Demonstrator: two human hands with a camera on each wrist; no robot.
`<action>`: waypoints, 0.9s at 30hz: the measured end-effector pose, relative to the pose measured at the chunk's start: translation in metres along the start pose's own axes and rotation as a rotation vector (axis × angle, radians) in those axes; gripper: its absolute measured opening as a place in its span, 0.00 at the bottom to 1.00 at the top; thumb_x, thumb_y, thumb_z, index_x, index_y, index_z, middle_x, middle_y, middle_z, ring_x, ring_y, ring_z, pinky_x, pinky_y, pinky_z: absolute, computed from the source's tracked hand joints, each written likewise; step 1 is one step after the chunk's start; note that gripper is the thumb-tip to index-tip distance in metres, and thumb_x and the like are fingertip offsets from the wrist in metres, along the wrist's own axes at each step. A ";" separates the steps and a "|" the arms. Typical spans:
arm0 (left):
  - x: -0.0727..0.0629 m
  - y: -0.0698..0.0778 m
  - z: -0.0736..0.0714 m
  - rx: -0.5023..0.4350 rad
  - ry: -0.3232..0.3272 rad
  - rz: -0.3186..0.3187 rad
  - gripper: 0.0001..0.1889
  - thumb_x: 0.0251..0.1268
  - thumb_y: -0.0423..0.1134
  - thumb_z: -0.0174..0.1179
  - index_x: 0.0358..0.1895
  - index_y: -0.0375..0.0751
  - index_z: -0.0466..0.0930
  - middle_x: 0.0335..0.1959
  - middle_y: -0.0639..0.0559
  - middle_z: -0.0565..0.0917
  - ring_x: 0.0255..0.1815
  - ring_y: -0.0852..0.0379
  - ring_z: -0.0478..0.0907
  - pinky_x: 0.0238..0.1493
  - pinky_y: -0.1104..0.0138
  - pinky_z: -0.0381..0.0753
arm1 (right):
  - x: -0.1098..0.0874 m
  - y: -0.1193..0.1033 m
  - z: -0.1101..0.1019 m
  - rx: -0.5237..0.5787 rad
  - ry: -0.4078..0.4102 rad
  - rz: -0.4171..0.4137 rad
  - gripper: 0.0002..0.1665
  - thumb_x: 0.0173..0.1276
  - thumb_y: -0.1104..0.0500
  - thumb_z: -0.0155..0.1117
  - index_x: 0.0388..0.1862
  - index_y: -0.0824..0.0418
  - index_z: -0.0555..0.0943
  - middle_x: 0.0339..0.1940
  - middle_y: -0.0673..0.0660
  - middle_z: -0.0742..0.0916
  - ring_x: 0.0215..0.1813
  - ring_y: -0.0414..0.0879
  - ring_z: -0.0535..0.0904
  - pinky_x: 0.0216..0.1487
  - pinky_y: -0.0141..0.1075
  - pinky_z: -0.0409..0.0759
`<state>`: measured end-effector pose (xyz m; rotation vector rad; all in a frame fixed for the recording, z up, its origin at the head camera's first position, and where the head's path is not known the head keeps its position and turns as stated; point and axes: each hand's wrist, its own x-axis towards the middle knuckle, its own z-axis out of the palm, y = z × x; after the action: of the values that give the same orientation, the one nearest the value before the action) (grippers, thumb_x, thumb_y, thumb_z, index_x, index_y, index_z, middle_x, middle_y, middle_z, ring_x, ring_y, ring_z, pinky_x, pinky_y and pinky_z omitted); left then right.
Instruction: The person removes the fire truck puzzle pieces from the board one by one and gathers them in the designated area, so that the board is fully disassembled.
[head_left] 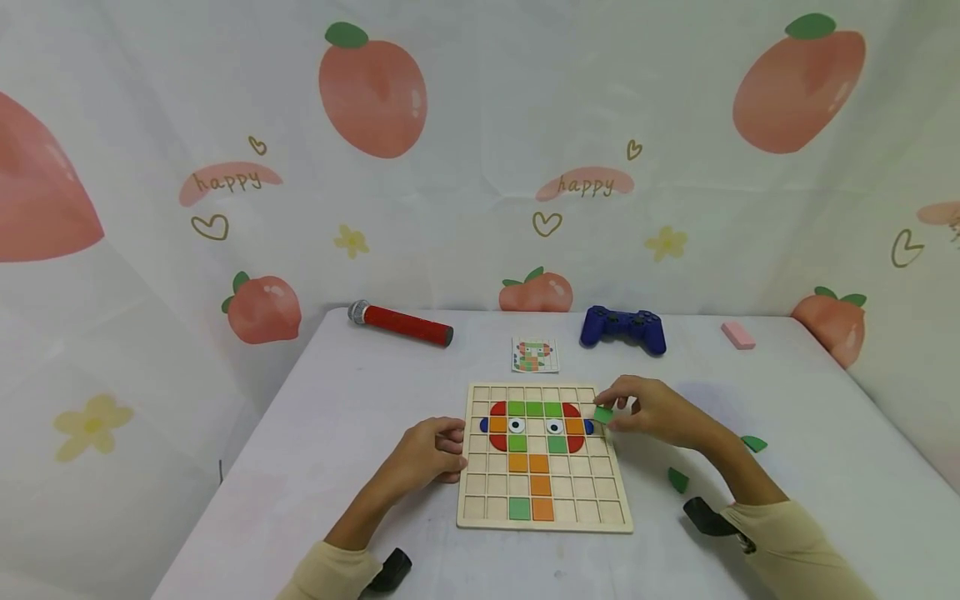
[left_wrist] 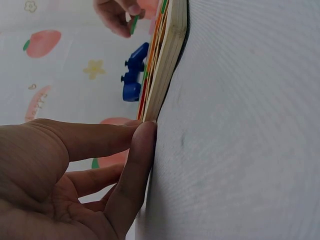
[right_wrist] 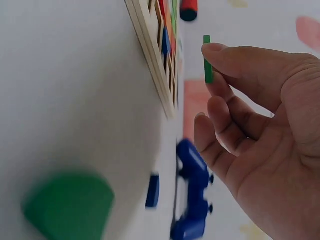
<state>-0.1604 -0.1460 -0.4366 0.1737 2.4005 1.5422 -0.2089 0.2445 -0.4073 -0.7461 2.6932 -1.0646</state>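
Observation:
A wooden grid board (head_left: 498, 485) lies flat on the table, with red, orange, green and blue pieces and two eye discs (head_left: 517, 426) set in its squares. My left hand (head_left: 427, 454) pinches the board's left edge between thumb and finger, as the left wrist view shows close up (left_wrist: 75, 175). Over the board's upper right part, my right hand (head_left: 660, 410) pinches a thin green tile (right_wrist: 208, 60) between thumb and fingers. That tile is held above the board, near a blue half-round piece (head_left: 588, 427).
Two green pieces with curved edges (head_left: 678, 479) lie right of the board; a blue piece (right_wrist: 153, 190) lies there too. Behind are a picture card (head_left: 536, 355), a red microphone (head_left: 405, 323), a blue game controller (head_left: 622, 329) and a pink block (head_left: 738, 335).

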 end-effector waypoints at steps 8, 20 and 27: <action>0.000 0.000 0.000 -0.007 -0.003 -0.006 0.31 0.63 0.25 0.71 0.70 0.29 0.75 0.51 0.43 0.80 0.46 0.53 0.81 0.38 0.62 0.93 | 0.005 -0.020 0.025 0.027 -0.092 -0.072 0.19 0.68 0.58 0.76 0.57 0.57 0.89 0.49 0.48 0.87 0.48 0.49 0.79 0.45 0.33 0.83; -0.001 0.000 0.000 -0.004 0.003 -0.012 0.31 0.63 0.25 0.72 0.70 0.29 0.75 0.51 0.44 0.80 0.46 0.53 0.81 0.38 0.62 0.93 | 0.013 -0.051 0.052 0.001 -0.199 -0.101 0.19 0.67 0.55 0.78 0.56 0.51 0.90 0.50 0.43 0.85 0.52 0.47 0.77 0.53 0.36 0.81; 0.001 -0.002 0.000 0.011 0.001 -0.007 0.31 0.63 0.26 0.72 0.70 0.29 0.74 0.50 0.44 0.80 0.45 0.53 0.81 0.38 0.63 0.93 | 0.015 -0.063 0.062 0.035 -0.267 -0.155 0.17 0.69 0.55 0.77 0.56 0.50 0.90 0.51 0.41 0.86 0.53 0.42 0.79 0.59 0.38 0.83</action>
<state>-0.1610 -0.1464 -0.4383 0.1669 2.4087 1.5269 -0.1777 0.1602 -0.4100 -1.0255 2.4191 -0.9629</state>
